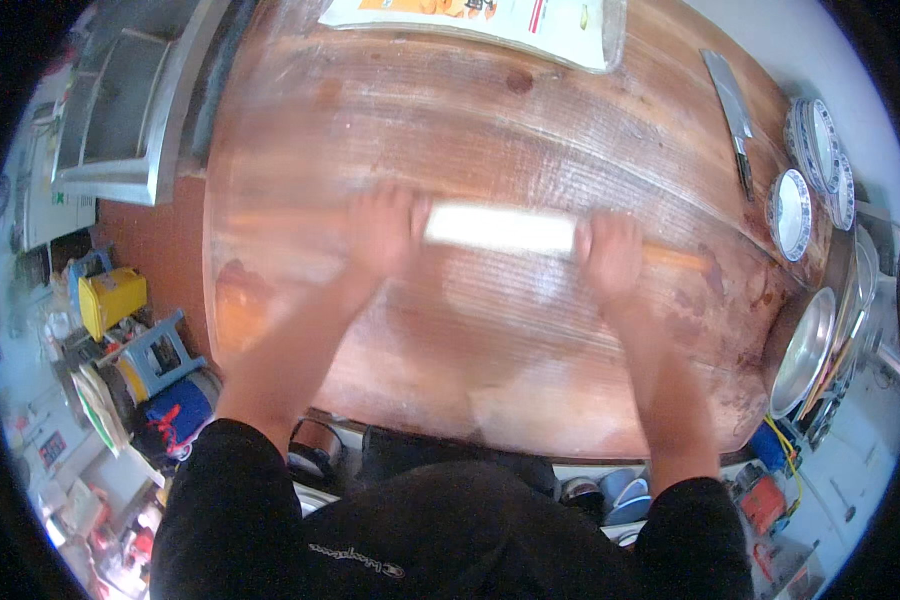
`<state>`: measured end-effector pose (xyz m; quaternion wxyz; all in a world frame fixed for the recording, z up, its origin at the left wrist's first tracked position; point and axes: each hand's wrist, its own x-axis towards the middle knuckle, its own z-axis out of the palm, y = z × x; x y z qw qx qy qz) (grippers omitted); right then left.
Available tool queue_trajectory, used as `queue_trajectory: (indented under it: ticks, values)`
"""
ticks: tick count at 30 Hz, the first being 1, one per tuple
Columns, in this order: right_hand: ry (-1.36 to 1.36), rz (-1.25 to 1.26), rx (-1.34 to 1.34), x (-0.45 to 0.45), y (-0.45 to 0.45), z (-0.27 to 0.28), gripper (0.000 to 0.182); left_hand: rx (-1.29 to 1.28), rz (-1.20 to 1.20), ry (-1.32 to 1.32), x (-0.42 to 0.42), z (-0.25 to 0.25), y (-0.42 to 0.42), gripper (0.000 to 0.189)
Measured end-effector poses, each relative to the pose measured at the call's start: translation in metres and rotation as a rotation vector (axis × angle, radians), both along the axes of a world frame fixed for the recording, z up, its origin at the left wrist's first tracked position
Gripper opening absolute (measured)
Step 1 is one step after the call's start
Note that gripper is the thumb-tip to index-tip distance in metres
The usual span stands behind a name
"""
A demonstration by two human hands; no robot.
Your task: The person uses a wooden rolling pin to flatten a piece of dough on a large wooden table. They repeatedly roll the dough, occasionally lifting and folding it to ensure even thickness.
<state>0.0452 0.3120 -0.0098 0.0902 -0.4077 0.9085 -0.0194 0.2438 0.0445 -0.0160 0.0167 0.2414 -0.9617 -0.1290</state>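
A wooden rolling pin [679, 256] lies crosswise over the wooden board, its right end showing beyond my right hand. Around its middle is a white layer, likely dough [501, 229], between my two hands. My left hand [387, 229] is closed over the pin at the left edge of the white part. On the other edge, my right hand [612, 251] grips the pin in the same way. Both hands and the pin are blurred, and the pin's left end shows only faintly. Beneath them spreads the large wooden board [450, 322], with pale, floury-looking patches.
A cleaver [731, 109] lies at the board's upper right. Patterned bowls [789, 215] stand beside it, with a metal basin [802, 352] nearer me. A printed plastic bag [480, 22] lies at the far edge. Stools [157, 352] stand left of the board.
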Motion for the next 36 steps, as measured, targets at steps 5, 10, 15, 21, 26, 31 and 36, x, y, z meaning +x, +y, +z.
queue_trajectory:
  ticks: [5,10,15,21,26,31,36]
  values:
    - [-0.195,0.087,-0.046,0.166,0.185,-0.012,0.043,0.262,0.144,-0.314,0.194,0.009,0.188,0.044]
    - [0.036,0.132,-0.168,0.145,0.151,-0.002,0.041,0.014,0.247,-0.146,0.191,-0.016,0.194,0.052]
    - [-0.042,0.057,-0.169,0.101,0.084,0.024,0.046,0.059,0.306,0.263,0.11,-0.004,0.156,0.055]
    - [-0.188,0.129,0.019,0.02,-0.05,0.03,0.059,-0.003,0.169,-0.051,0.014,0.002,0.087,0.054]
    - [0.01,-0.027,-0.092,-0.077,-0.136,0.014,0.061,-0.19,0.13,0.116,-0.146,-0.001,-0.025,0.05]
    - [-0.113,-0.189,0.085,-0.073,-0.152,0.018,0.056,0.036,0.178,0.036,-0.13,0.0,-0.058,0.053]
    - [-0.07,-0.024,-0.193,-0.103,-0.115,0.001,0.046,0.114,0.018,-0.106,-0.127,0.002,-0.106,0.051]
